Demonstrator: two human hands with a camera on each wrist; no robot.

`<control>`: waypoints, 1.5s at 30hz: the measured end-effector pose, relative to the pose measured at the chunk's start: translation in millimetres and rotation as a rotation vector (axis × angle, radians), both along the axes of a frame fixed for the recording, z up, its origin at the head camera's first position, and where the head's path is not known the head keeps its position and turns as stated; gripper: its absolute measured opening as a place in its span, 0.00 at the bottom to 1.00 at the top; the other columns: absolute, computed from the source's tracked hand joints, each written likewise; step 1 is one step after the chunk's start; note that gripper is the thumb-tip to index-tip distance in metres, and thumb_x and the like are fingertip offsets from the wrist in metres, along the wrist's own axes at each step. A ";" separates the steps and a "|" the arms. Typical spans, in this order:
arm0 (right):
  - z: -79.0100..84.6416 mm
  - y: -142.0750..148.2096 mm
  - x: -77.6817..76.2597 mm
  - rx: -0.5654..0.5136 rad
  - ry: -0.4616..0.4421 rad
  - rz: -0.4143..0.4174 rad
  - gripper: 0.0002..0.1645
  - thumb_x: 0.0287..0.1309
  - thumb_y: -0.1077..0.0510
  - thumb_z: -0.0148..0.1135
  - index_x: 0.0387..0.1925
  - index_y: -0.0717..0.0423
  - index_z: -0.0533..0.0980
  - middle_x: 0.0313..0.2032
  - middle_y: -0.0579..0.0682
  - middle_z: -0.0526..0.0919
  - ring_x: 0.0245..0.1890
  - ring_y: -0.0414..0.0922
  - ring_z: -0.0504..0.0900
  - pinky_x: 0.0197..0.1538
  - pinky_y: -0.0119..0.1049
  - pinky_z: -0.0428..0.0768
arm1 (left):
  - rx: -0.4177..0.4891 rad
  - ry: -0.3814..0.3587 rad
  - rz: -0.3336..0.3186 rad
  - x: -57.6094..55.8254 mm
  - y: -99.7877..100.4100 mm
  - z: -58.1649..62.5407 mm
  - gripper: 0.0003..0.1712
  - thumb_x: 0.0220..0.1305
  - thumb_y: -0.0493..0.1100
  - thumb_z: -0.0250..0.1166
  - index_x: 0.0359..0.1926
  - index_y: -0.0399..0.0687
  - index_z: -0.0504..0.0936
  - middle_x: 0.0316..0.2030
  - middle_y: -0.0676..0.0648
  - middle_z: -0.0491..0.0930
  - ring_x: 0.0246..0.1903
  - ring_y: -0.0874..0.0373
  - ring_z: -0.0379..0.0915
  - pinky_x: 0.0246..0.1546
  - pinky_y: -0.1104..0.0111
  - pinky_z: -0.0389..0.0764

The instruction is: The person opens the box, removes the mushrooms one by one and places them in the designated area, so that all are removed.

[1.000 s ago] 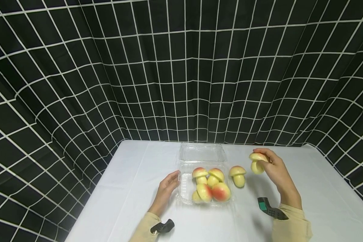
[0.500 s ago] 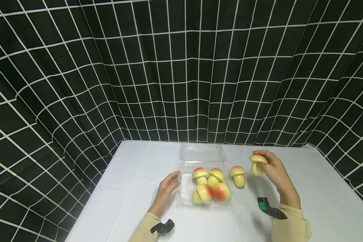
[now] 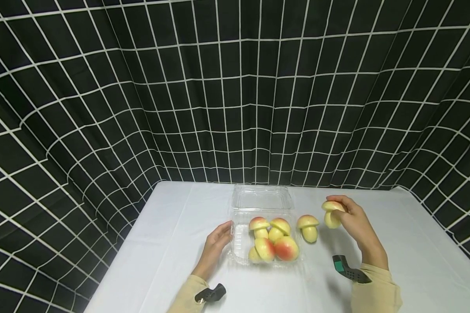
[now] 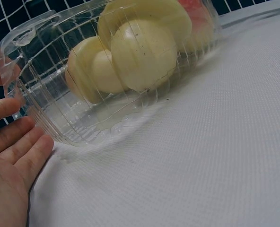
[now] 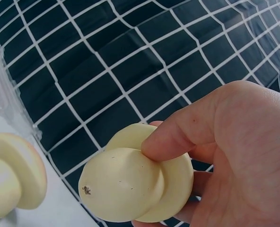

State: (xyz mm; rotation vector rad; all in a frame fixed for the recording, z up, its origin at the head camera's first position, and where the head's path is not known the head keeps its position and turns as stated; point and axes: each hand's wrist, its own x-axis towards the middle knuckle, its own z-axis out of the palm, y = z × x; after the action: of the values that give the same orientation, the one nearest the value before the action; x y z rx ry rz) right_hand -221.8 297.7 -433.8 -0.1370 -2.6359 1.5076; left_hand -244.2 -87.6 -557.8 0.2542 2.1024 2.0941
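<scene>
My right hand (image 3: 354, 221) holds a toy mushroom (image 5: 121, 184), pale yellow with a reddish-tinged cap, above the right part of the table. In the right wrist view the thumb presses near where stem and cap meet; other fingers lie partly hidden behind it. A second mushroom (image 3: 309, 234) lies between that hand and a clear plastic clamshell box (image 3: 240, 243). Several similar mushrooms (image 3: 286, 248) sit in the box, toward its right side. My left hand (image 3: 216, 243) touches the box's left wall with fairly straight fingers, as the left wrist view shows (image 4: 17, 161).
The box's clear lid (image 3: 262, 199) is folded back toward the far table edge. A white cloth covers the table (image 3: 172, 243). A black curtain with a white grid (image 3: 250, 95) stands behind and at both sides. Each sleeve carries a dark wrist mount (image 3: 352, 271).
My right hand has lowered slightly and moved a little left with the mushroom still held. The left hand, the box and the other mushrooms have stayed in place.
</scene>
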 end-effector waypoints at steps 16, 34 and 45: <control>-3.2 2.0 -0.2 0.013 -0.021 -0.009 0.29 0.66 0.61 0.52 0.68 0.60 0.68 0.60 0.57 0.75 0.47 0.32 0.71 0.54 0.38 0.67 | 0.012 0.007 0.002 1.7 1.8 2.5 0.31 0.70 0.42 0.57 0.72 0.41 0.67 0.73 0.38 0.67 0.75 0.42 0.61 0.78 0.47 0.59; -9.0 5.0 -3.5 0.010 -0.072 -0.001 0.29 0.67 0.61 0.50 0.69 0.60 0.67 0.63 0.60 0.74 0.47 0.32 0.70 0.54 0.39 0.68 | -0.015 -0.008 0.007 1.3 2.4 3.5 0.31 0.70 0.43 0.57 0.72 0.44 0.67 0.73 0.40 0.67 0.75 0.43 0.61 0.78 0.47 0.59; -12.9 8.8 -4.2 0.017 -0.088 0.008 0.29 0.67 0.61 0.49 0.69 0.60 0.67 0.64 0.61 0.74 0.48 0.35 0.71 0.55 0.41 0.68 | -0.011 -0.005 0.006 1.8 1.9 3.5 0.31 0.71 0.42 0.56 0.73 0.42 0.66 0.73 0.39 0.68 0.75 0.42 0.61 0.78 0.47 0.60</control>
State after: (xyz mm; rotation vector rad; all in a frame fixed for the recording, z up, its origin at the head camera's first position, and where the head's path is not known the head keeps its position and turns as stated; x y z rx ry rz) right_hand -225.9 306.6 -446.7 -0.1964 -2.7187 1.5152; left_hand -242.4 -85.6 -554.3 0.2411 2.1145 2.0835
